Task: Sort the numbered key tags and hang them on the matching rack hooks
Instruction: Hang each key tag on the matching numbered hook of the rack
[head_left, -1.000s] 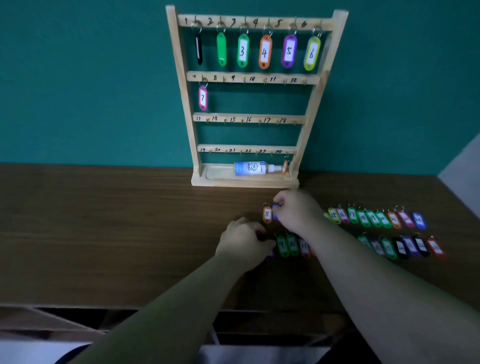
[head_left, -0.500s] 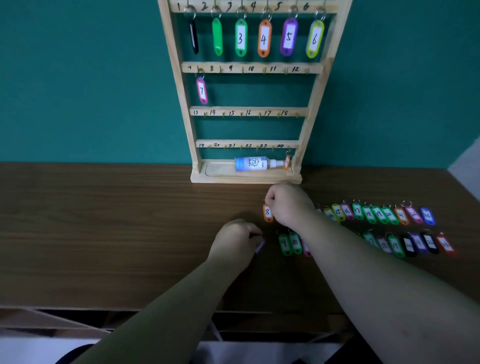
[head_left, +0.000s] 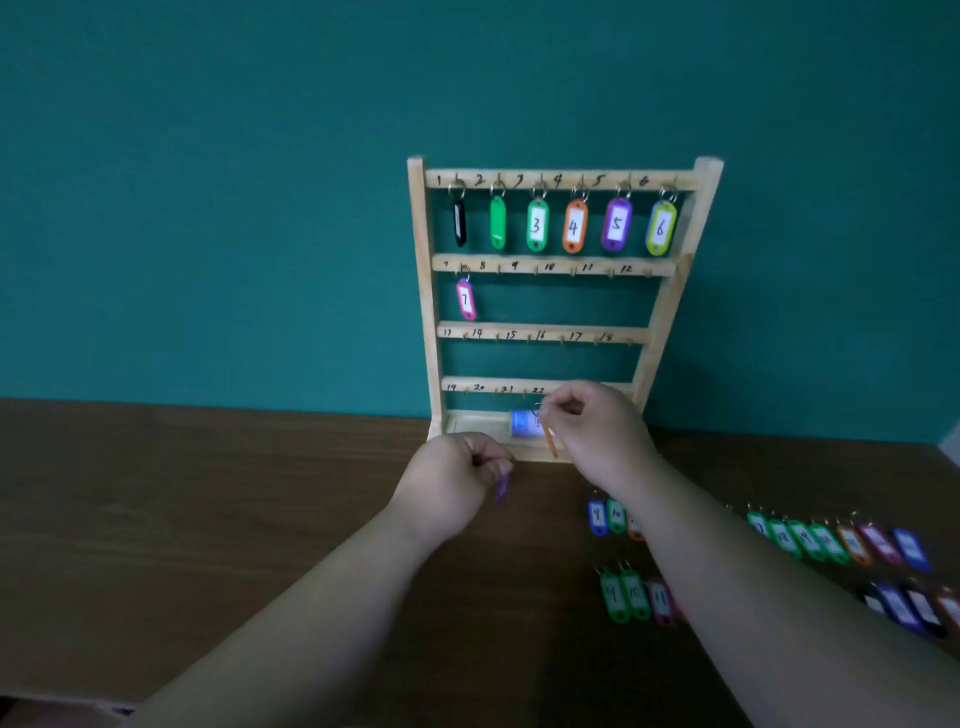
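Teal wall (head_left: 208, 208) behind, brown table (head_left: 208, 519) below. Right hand (head_left: 597, 436) pinches an orange tag (head_left: 550, 441) by its ring, low before the rack (head_left: 550, 332). Left hand (head_left: 452, 483) curls round a purple tag (head_left: 502, 486) just above the table. Seven hang already, so hook 8 (head_left: 498, 270) looks next: raise, thread the ring. Spare tags (head_left: 805, 538) lie in rows at right.

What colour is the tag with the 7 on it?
The 7 tag is pink; head view.

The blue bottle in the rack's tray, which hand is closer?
Right. The right hand covers the right end of the bottle; the left hand sits lower left, in front of the rack.
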